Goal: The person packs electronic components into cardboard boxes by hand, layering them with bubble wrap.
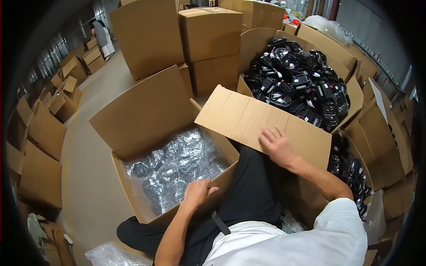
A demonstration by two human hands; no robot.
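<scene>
In front of me an open cardboard box (144,111) stands with its far flap raised. Clear bubble wrap (177,162) covers what lies inside; dark shapes show faintly through it. My left hand (198,194) is closed over the box's near rim, its thumb pointing right. To the right, my right hand (277,146) rests on a wide tan cardboard panel (248,113), palm down with fingers stretched out. I cannot tell whether this panel is joined to the box. My legs in dark trousers are beside the box's near side.
A large carton at the back right is heaped with bagged black devices with cables (297,84); more lie below. Tall cartons (211,40) stand ahead. More boxes (40,177) line the left aisle, where a person (103,39) stands far off. Loose plastic wrap (113,256) lies near me.
</scene>
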